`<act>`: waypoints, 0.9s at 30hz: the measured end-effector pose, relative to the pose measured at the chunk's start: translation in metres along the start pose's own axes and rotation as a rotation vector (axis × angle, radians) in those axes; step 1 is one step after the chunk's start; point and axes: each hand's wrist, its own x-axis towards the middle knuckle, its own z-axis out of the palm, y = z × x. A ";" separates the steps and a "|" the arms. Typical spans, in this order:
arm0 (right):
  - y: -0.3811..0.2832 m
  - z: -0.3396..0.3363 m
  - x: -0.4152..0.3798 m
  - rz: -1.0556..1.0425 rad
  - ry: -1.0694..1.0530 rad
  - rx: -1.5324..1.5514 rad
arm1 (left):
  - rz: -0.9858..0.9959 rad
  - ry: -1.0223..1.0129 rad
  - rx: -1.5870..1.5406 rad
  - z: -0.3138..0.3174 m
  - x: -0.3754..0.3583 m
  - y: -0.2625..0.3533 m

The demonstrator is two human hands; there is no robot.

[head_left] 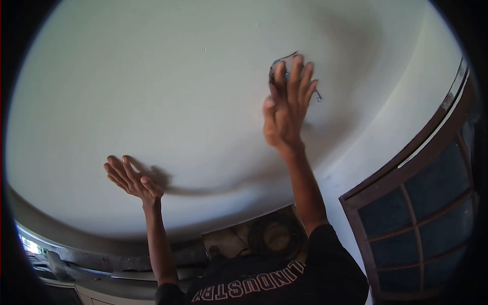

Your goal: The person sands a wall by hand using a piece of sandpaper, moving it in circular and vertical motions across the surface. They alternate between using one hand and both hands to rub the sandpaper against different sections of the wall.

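Wires (287, 74), one o'clock on the wall (152, 91), lay behind my spread-fingered right hand (287, 114), contact unclear; left hand (133, 178), spread, nine o'clock; step seemed reaching, next move calling for a pinch.

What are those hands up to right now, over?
Left hand: open, fingers spread before wall. Right hand: open, over wires; contact unclear. Wires partly hidden behind it. No other obstruction seen there.

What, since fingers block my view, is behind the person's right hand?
Behind the right hand, thin wires, some dark, some blue, show around and between the fingers against the pale wall. Where the wires meet the wall cannot be seen; the hand covers it.
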 end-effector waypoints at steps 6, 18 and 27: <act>0.050 -0.063 0.189 0.123 0.323 0.081 | 0.050 0.043 -0.036 0.004 0.004 -0.003; 0.065 -0.037 0.156 0.078 0.300 -0.004 | 0.005 0.036 -0.074 0.004 -0.002 -0.004; 0.006 -0.014 -0.129 0.556 0.085 0.736 | -0.008 -0.042 -0.013 -0.005 -0.005 -0.002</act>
